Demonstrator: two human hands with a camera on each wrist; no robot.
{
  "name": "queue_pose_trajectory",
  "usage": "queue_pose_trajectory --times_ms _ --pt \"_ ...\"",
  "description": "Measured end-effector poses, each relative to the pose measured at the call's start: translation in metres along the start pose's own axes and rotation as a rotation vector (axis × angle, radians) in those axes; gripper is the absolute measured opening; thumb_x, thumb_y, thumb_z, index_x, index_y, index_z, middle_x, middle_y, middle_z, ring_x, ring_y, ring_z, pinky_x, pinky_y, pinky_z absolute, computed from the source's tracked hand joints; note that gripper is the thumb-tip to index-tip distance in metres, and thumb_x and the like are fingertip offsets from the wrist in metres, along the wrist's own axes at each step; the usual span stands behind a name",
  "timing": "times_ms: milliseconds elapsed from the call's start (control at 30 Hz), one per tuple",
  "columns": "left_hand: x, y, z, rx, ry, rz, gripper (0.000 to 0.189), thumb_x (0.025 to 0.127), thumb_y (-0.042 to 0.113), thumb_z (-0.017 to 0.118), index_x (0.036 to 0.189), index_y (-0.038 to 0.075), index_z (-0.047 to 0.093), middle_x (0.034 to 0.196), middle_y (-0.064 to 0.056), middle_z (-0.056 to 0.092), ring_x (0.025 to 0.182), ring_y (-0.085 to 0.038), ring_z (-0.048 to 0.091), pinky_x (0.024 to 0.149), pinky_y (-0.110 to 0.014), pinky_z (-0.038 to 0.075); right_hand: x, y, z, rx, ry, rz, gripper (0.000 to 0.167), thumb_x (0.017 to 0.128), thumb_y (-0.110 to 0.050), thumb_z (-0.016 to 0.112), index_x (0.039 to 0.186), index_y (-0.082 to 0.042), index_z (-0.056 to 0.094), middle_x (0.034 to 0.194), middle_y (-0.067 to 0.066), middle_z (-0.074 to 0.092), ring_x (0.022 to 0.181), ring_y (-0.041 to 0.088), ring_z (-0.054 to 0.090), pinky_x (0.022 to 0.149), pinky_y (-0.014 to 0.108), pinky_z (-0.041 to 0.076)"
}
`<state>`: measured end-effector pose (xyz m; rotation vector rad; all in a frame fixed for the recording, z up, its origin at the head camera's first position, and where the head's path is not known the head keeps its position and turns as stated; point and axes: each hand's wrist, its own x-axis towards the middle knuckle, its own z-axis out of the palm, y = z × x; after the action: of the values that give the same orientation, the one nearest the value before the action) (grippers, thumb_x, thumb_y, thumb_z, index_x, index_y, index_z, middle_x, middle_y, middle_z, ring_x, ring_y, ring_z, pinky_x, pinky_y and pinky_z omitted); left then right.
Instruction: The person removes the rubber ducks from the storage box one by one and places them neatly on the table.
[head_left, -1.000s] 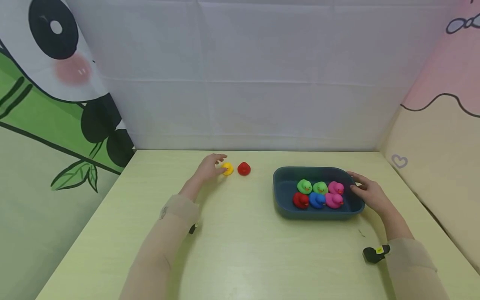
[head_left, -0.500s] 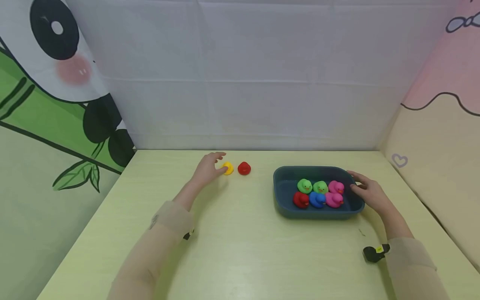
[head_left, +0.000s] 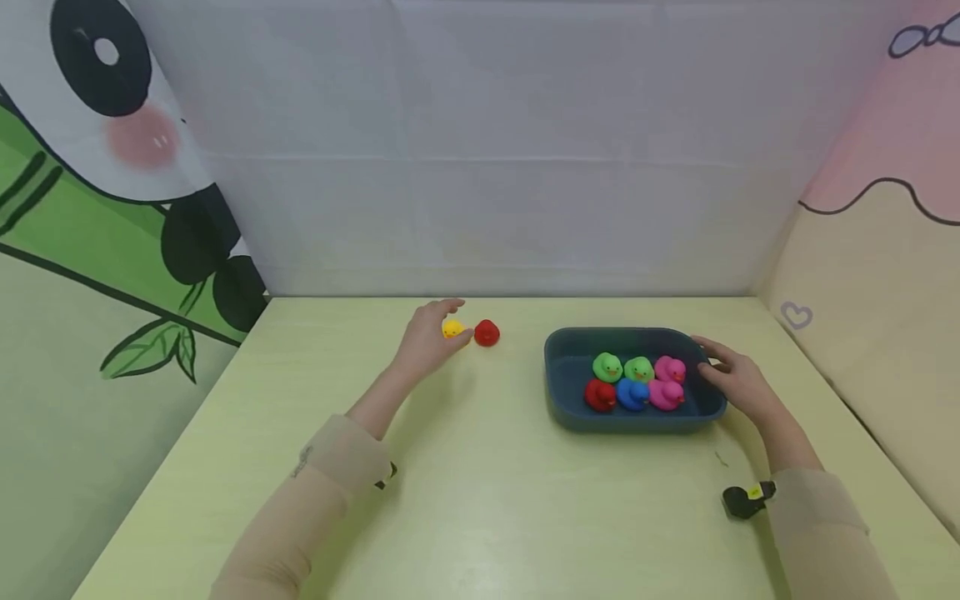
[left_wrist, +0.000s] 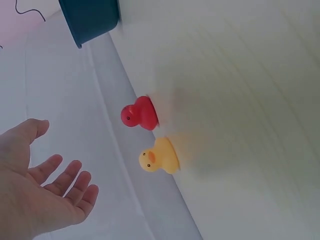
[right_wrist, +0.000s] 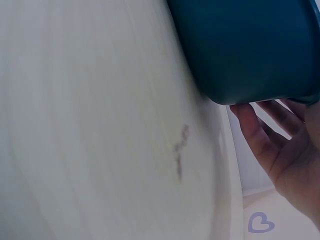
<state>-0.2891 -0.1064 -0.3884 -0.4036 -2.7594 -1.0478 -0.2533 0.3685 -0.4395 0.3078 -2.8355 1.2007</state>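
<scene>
Yellow duck (left_wrist: 161, 157) just beside red duck (left_wrist: 142, 114); left grip (left_wrist: 46, 202) apart from both; blue-green tub (left_wrist: 92, 21) at top.

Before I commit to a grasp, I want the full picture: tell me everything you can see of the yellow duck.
The yellow duck is a toy with a rounded head, an orange beak and two dark eyes; its smooth surface looks like rubber or plastic. It sits upright on the table near the far edge, left of the red duck in the head view. There, the left hand partly hides it; the left wrist view shows no finger touching it.
</scene>
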Motion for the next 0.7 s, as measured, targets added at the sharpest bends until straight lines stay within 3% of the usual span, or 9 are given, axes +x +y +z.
queue_pose_trajectory --times_ms 167,300,400,533,700 --pt "-0.006 0.016 0.004 -0.029 0.0 0.013 0.053 0.087 0.028 0.065 0.134 0.009 0.05 0.128 -0.011 0.054 0.123 -0.03 0.043 0.102 -0.046 0.038 0.001 0.001 -0.001 0.013 0.003 0.001 0.05 0.098 -0.019 0.048 0.142 0.001 0.035 0.134 0.038 0.04 0.112 0.059 0.047 0.087 0.046 0.049" --pt "-0.009 0.026 0.01 -0.053 0.006 0.036 0.052 0.087 0.029 0.065 0.133 0.01 0.051 0.128 -0.009 0.054 0.123 -0.029 0.042 0.102 -0.046 0.037 0.002 0.002 -0.002 0.017 0.004 0.009 0.05 0.098 -0.019 0.049 0.142 0.0 0.035 0.135 0.037 0.04 0.112 0.058 0.047 0.084 0.031 0.049" --pt "-0.011 0.035 0.014 -0.078 0.011 0.063 0.052 0.086 0.028 0.066 0.133 0.01 0.052 0.128 -0.009 0.054 0.123 -0.029 0.042 0.101 -0.046 0.038 0.003 0.003 -0.002 0.016 0.002 0.015 0.05 0.098 -0.02 0.048 0.142 -0.001 0.035 0.136 0.036 0.039 0.113 0.058 0.047 0.085 0.035 0.049" --pt "-0.013 0.047 0.02 -0.105 -0.001 0.091 0.053 0.086 0.029 0.067 0.134 0.012 0.051 0.129 -0.01 0.053 0.122 -0.028 0.042 0.096 -0.043 0.044 0.003 0.004 -0.001 0.024 -0.002 0.014 0.05 0.098 -0.02 0.047 0.142 0.0 0.035 0.134 0.036 0.04 0.113 0.058 0.046 0.09 0.05 0.047" --pt "-0.013 0.059 0.03 -0.14 -0.013 0.148 0.053 0.086 0.03 0.067 0.134 0.013 0.052 0.13 -0.007 0.053 0.121 -0.025 0.042 0.098 -0.042 0.043 0.003 0.004 0.0 0.026 -0.001 0.021 0.05 0.098 -0.019 0.048 0.143 -0.001 0.035 0.132 0.036 0.043 0.112 0.058 0.048 0.088 0.044 0.049"
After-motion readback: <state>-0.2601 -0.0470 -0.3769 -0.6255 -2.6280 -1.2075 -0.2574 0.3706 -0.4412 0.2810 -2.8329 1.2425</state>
